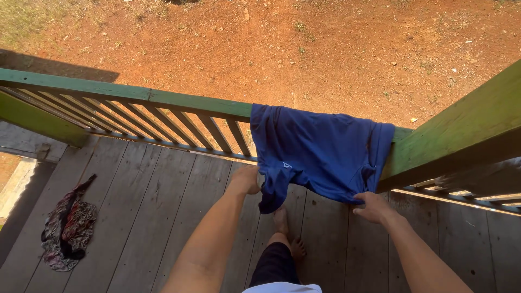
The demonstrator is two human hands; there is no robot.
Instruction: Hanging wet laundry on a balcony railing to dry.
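A blue shirt point(320, 149) hangs draped over the green wooden railing point(135, 95) in the middle of the view. My left hand point(247, 179) grips the shirt's lower left edge, next to a dangling sleeve. My right hand point(372, 206) pinches the shirt's lower right hem. Both arms reach forward from the bottom of the view. My bare feet point(287, 233) stand on the planks just below the shirt.
A crumpled patterned dark cloth point(68, 228) lies on the grey plank deck point(163, 206) at the left. A green post point(461, 130) slants at the right. Beyond the railing lies red dirt ground point(325, 49) with sparse grass.
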